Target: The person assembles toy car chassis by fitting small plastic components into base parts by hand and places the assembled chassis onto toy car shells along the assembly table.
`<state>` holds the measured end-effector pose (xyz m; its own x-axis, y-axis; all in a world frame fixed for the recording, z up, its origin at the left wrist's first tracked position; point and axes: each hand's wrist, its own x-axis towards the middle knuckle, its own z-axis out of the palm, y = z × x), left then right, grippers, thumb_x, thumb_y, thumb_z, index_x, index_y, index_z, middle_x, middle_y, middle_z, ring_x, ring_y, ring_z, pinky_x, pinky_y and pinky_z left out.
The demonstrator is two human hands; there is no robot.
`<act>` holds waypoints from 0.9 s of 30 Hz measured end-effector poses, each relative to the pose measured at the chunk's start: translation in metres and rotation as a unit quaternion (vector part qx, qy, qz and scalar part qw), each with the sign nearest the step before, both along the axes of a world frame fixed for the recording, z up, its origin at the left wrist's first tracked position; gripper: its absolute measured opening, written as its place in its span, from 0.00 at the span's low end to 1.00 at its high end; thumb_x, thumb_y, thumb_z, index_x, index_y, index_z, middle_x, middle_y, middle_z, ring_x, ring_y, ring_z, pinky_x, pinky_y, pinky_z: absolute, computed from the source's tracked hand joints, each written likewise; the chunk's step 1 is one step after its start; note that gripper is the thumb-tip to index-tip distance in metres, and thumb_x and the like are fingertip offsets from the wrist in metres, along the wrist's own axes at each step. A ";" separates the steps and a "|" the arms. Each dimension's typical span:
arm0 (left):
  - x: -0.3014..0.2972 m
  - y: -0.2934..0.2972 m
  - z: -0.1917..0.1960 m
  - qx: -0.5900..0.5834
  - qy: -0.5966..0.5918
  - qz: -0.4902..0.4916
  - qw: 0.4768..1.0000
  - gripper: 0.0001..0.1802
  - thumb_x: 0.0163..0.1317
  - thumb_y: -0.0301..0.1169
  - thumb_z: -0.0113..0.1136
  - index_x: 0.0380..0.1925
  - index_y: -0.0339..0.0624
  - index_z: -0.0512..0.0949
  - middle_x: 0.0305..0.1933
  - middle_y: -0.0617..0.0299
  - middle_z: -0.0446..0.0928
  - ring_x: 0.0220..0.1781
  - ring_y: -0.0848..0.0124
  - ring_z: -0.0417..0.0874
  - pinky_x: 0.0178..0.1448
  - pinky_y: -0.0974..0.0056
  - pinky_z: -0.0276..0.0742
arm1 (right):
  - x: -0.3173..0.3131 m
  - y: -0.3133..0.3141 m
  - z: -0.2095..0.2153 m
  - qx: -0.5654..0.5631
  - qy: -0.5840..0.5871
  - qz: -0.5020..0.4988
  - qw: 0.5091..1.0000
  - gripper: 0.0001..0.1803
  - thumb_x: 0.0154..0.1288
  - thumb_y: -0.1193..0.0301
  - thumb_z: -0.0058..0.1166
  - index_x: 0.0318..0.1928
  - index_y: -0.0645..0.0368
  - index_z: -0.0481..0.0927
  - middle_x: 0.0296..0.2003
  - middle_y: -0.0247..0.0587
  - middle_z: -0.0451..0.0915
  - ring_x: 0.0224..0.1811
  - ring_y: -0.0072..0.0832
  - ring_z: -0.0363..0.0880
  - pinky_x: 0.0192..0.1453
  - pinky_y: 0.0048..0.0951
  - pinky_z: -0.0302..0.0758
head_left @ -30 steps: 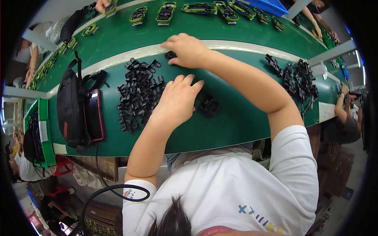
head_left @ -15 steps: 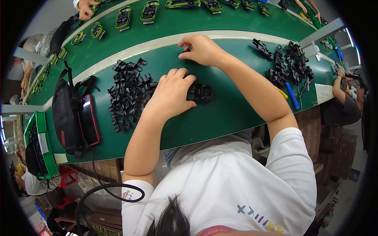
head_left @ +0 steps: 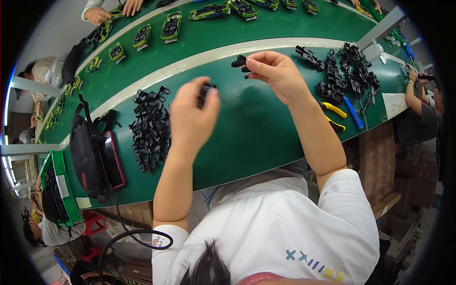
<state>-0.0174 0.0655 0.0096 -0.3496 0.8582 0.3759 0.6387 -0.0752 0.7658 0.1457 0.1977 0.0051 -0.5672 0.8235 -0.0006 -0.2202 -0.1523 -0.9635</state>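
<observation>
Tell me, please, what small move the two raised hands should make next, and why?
Probably bring them together: the left hand and the right hand each pinch a small black plastic part above the green table, apart.

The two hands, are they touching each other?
Apart. The head view shows bare green table between the left hand and the right hand, each holding a small black part.
</observation>
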 end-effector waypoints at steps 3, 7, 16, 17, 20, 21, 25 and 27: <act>-0.016 0.004 0.002 -0.018 -0.395 -0.040 0.918 0.14 0.65 0.27 0.52 0.49 0.33 0.72 0.37 0.60 0.77 0.38 0.72 0.81 0.37 0.70 0.80 | 0.005 -0.007 0.007 -0.049 0.032 0.021 0.998 0.11 0.58 0.70 0.61 0.39 0.65 0.79 0.34 0.39 0.81 0.36 0.25 0.80 0.40 0.22 0.78; -0.003 0.013 -0.011 0.002 -0.523 -0.044 0.851 0.16 0.64 0.27 0.54 0.51 0.33 0.70 0.43 0.55 0.75 0.42 0.68 0.80 0.46 0.65 0.82 | -0.003 -0.018 0.009 -0.094 0.053 0.046 0.993 0.12 0.59 0.70 0.61 0.38 0.67 0.79 0.33 0.40 0.80 0.35 0.25 0.81 0.42 0.24 0.80; 0.007 0.013 -0.019 0.024 -0.478 -0.053 0.876 0.17 0.62 0.27 0.57 0.50 0.33 0.71 0.42 0.55 0.74 0.44 0.69 0.78 0.46 0.65 0.83 | -0.007 -0.021 0.004 0.076 -0.138 -0.045 0.987 0.13 0.53 0.67 0.65 0.32 0.66 0.81 0.21 0.32 0.78 0.21 0.16 0.72 0.25 0.17 0.68; 0.007 0.013 -0.018 0.024 -0.478 -0.053 0.876 0.17 0.62 0.27 0.57 0.50 0.33 0.71 0.42 0.55 0.74 0.44 0.69 0.78 0.46 0.65 0.83 | -0.007 -0.023 0.008 0.094 -0.151 -0.038 0.983 0.13 0.53 0.67 0.65 0.32 0.65 0.81 0.20 0.31 0.77 0.23 0.14 0.71 0.26 0.16 0.66; 0.008 0.013 -0.017 0.024 -0.472 -0.062 0.879 0.17 0.62 0.26 0.57 0.50 0.32 0.71 0.42 0.55 0.74 0.44 0.70 0.78 0.47 0.64 0.83 | -0.003 -0.019 0.006 0.137 -0.188 -0.040 0.972 0.15 0.53 0.66 0.66 0.35 0.64 0.80 0.21 0.31 0.77 0.25 0.13 0.71 0.28 0.15 0.66; 0.009 0.012 -0.017 0.026 -0.468 -0.067 0.881 0.17 0.62 0.26 0.56 0.50 0.32 0.71 0.42 0.54 0.74 0.44 0.69 0.78 0.47 0.64 0.83 | -0.003 -0.017 0.004 0.162 -0.208 -0.048 0.963 0.16 0.52 0.65 0.66 0.36 0.63 0.80 0.23 0.31 0.78 0.26 0.13 0.71 0.29 0.16 0.66; 0.008 0.012 -0.016 0.019 -0.484 -0.068 0.872 0.17 0.62 0.26 0.56 0.50 0.31 0.71 0.43 0.54 0.74 0.44 0.68 0.79 0.47 0.64 0.83 | -0.004 -0.014 0.003 0.274 -0.235 -0.157 0.919 0.18 0.52 0.65 0.66 0.40 0.63 0.79 0.28 0.33 0.79 0.29 0.14 0.73 0.31 0.17 0.68; 0.008 0.011 -0.014 0.012 -0.484 -0.068 0.872 0.17 0.62 0.26 0.56 0.50 0.31 0.71 0.42 0.54 0.74 0.43 0.68 0.79 0.46 0.64 0.83 | -0.001 -0.010 0.013 0.049 -0.139 0.007 0.989 0.19 0.52 0.64 0.66 0.40 0.63 0.78 0.30 0.33 0.80 0.29 0.15 0.74 0.32 0.18 0.68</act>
<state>-0.0092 0.0765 -0.0043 -0.4094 0.9121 -0.0206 -0.3227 -0.1237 0.9384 0.1447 0.1874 0.0183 -0.5670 0.8199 -0.0786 0.0558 -0.0570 -0.9968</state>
